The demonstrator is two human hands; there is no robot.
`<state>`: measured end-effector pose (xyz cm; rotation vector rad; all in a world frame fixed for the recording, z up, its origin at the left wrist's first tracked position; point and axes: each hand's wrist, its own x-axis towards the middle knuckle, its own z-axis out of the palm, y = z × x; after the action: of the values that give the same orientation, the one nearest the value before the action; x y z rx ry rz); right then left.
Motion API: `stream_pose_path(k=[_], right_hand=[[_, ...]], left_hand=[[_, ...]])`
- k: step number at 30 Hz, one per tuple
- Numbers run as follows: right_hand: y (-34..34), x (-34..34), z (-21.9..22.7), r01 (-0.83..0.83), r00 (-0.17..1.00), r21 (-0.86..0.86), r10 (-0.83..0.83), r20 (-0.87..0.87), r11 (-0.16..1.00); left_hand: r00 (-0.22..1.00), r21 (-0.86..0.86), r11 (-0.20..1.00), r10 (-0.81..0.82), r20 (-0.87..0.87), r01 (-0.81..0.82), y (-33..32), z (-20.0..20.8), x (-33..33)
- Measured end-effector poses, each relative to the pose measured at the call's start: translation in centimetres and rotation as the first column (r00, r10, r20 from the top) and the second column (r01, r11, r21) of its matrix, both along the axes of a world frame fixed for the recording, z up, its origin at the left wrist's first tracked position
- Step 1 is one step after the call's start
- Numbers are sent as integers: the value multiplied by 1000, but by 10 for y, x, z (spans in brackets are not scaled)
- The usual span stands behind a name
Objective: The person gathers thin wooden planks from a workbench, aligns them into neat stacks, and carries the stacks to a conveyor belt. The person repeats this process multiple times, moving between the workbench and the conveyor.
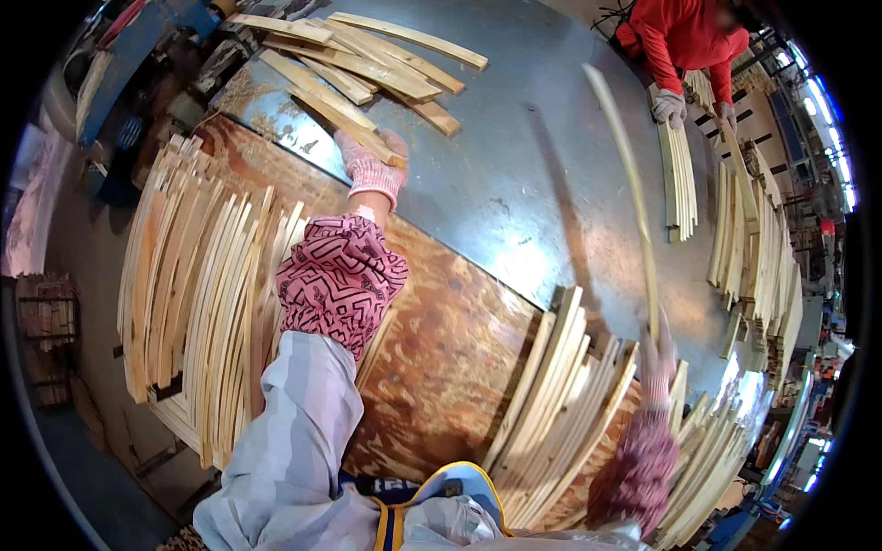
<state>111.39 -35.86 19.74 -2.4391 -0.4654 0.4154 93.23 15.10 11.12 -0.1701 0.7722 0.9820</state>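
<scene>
My left hand (372, 173), in a pinkish knit glove, is closed round the near end of a wooden strip (322, 99). That strip lies at the front of a loose pile of wooden strips (390, 69) on the grey metal tabletop (459, 174). Off to the right, my right hand (658, 363), gloved and smeared by motion, grips the lower end of a long, thin wooden strip (627, 165). This strip stands raised over the tabletop and casts a shadow on it. Patterned pink sleeve covers wrap both my forearms.
Stacked strips (207, 303) stand left of a plywood board (441, 349); another stack (560, 413) rests on its right part. A co-worker in red (684, 41) handles strips (680, 174) at the far right. More stacks (763, 239) line the right side. Sawdust (243, 96) lies far left.
</scene>
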Motion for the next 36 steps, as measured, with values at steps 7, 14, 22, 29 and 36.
stream_pose_path(k=[7, 14, 22, 29, 36], right_hand=[[-307, -189, 7, 346, 883, -679, 21, 470, 648], [-250, -166, -20, 457, 851, -399, -261, 455, 795], [-11, -46, -48, 22, 909, 106, -64, 412, 994], [245, -25, -59, -401, 804, -129, 416, 425, 907], [500, -24, -78, -558, 595, -237, 583, 553, 795]], left_hand=[[891, 217, 934, -339, 301, 282, -130, 1, -56], [720, 115, 721, -692, 59, 683, -292, -44, -136], [-514, -124, -644, -464, -721, 755, -409, 6, -178], [-533, 204, -768, -584, -612, 607, -406, -39, -178], [260, -157, 276, -394, 881, 948, -426, -93, -208]])
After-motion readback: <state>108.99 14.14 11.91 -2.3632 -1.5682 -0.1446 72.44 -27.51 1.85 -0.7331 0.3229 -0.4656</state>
